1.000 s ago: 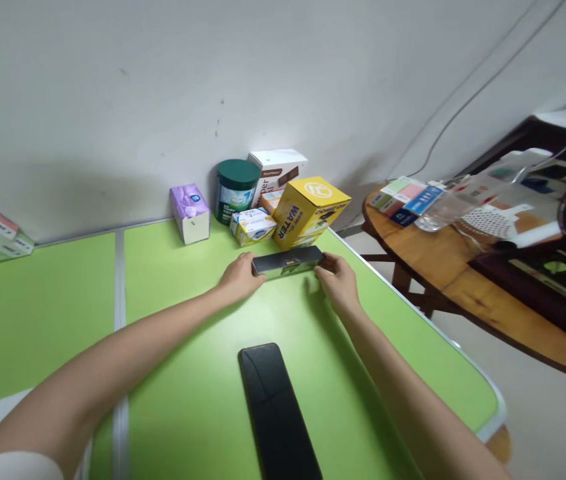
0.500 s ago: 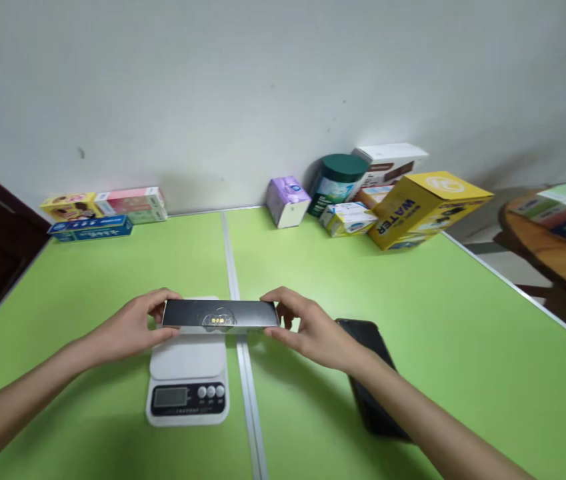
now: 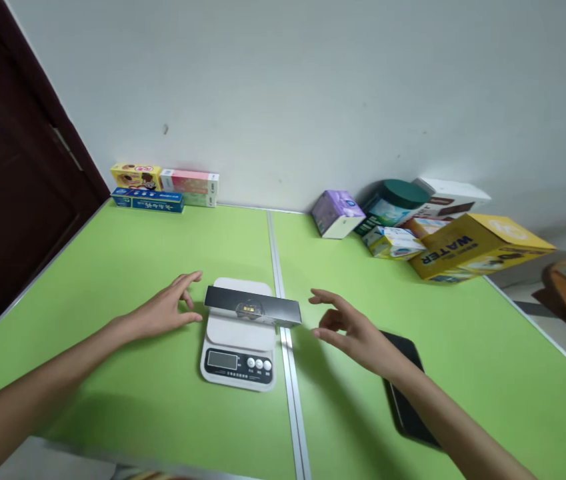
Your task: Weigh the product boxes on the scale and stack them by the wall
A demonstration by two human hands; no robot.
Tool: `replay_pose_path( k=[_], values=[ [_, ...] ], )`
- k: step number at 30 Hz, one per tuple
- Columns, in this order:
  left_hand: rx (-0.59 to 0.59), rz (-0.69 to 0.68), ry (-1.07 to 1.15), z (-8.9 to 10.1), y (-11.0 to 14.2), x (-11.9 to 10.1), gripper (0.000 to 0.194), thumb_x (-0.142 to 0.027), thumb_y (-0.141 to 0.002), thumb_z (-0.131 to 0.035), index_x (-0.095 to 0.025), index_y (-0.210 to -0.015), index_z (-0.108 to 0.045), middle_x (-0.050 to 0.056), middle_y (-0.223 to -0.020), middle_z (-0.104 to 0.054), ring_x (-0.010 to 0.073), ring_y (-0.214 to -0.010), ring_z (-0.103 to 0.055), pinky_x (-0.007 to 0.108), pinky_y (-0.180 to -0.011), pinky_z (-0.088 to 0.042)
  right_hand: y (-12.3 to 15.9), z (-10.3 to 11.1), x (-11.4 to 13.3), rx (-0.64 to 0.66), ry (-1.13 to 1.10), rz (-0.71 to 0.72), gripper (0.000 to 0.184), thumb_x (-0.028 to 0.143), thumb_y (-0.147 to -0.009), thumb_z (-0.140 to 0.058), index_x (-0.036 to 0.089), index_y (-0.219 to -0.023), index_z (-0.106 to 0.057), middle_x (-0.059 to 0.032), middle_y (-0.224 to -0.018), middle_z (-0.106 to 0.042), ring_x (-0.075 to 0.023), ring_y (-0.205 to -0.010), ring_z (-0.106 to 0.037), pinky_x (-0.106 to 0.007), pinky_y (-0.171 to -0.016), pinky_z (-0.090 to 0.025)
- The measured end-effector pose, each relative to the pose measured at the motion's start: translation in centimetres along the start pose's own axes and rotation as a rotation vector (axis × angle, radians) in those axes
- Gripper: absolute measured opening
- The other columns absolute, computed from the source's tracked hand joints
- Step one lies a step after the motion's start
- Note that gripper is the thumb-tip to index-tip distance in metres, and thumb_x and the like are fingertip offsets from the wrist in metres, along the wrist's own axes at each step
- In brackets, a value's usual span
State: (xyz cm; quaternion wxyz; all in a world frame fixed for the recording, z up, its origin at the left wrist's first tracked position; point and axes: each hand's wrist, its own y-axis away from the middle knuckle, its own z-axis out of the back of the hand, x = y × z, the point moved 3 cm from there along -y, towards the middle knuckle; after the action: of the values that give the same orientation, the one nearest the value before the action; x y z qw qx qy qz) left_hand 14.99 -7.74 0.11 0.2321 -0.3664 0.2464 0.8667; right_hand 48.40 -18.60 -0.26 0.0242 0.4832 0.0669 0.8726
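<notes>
Both hands' grip [image 3: 193, 297] [image 3: 315, 314] is parted, empty; right forearm partly hides the black phone [image 3: 409, 393]

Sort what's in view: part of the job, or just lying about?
In use:
long black box
digital scale under it
left hand, right hand, both empty

Apparently lying about:
phone
purple tissue pack
green-lidded tub
yellow WATER box
blue carton
other cartons by the wall

Your lime-green table [image 3: 127, 267] shows a black box [image 3: 253, 307] with gold lettering at twelve, a yellow carton [image 3: 467, 250] at one.
</notes>
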Motion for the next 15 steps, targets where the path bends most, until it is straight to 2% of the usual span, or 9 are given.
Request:
replay_pose_path(
  k=[3,6,8,10,12,15],
  values=[
    [0.004,-0.01,0.055,0.1,0.0,0.6,0.075,-0.039,-0.077,-0.061,-0.025,-0.143,-0.029,0.014,-0.144,-0.039,0.0196,-0.097,-0.06,0.046,-0.1,-0.041,0.0,-0.6,-0.2,0.001,-0.005,0.002,0.058,0.048,-0.079,-0.063,0.025,-0.128,-0.042,-0.0122,-0.116,-0.059,-0.0158,-0.068,-0.061,-0.036,-0.067,-0.055],
    [0.036,-0.017,0.111,-0.6,-0.5,0.6,0.071,-0.039,-0.078,-0.062,-0.024,-0.141,-0.035,0.013,-0.135,-0.049,0.0212,-0.1,-0.06,0.043,-0.095,-0.045,-0.6,-1.8,0.7,0.024,0.067,0.019,0.051,0.048,-0.08,-0.061,0.024,-0.123,-0.047,-0.0062,-0.089,-0.065,-0.0187,-0.068,-0.063,-0.035,-0.066,-0.054],
    [0.049,-0.05,0.134,-1.0,-1.0,0.2,0.06,-0.037,-0.078,-0.062,-0.023,-0.133,-0.045,0.012,-0.127,-0.054,0.022,-0.101,-0.06,0.04,-0.09,-0.048,-1.3,-2.2,1.6,0.037,0.127,0.044,0.042,0.047,-0.082,-0.059,0.024,-0.117,-0.051,-0.0044,-0.078,-0.065,-0.0209,-0.072,-0.064,-0.034,-0.066,-0.053],
    [0.035,-0.098,0.132,-0.8,-1.7,-0.1,0.048,-0.035,-0.075,-0.065,-0.02,-0.12,-0.056,0.01,-0.12,-0.058,0.0222,-0.098,-0.06,0.038,-0.086,-0.049,-2.3,-2.2,2.5,0.034,0.162,0.076,0.035,0.047,-0.083,-0.058,0.025,-0.11,-0.053,-0.0054,-0.08,-0.066,-0.0217,-0.074,-0.064,-0.033,-0.066,-0.053],
    [-0.002,-0.102,0.148,0.2,-2.5,0.0,0.044,-0.034,-0.073,-0.068,-0.018,-0.113,-0.058,0.009,-0.11,-0.062,0.0221,-0.094,-0.061,0.039,-0.084,-0.05,-3.5,-1.9,3.3,0.033,0.16,0.082,0.036,0.048,-0.082,-0.059,0.025,-0.109,-0.054,-0.0064,-0.084,-0.066,-0.0223,-0.075,-0.064,-0.033,-0.066,-0.053],
    [-0.121,-0.053,0.26,3.0,-3.8,1.1,0.048,-0.033,-0.072,-0.069,-0.017,-0.115,-0.055,0.006,-0.096,-0.065,0.0208,-0.091,-0.062,0.038,-0.084,-0.05,-6.3,-2.2,4.4,0.038,0.092,0.056,0.044,0.051,-0.08,-0.059,0.024,-0.113,-0.052,-0.008,-0.086,-0.068,-0.0241,-0.078,-0.066,-0.035,-0.067,-0.053]
  ],
)
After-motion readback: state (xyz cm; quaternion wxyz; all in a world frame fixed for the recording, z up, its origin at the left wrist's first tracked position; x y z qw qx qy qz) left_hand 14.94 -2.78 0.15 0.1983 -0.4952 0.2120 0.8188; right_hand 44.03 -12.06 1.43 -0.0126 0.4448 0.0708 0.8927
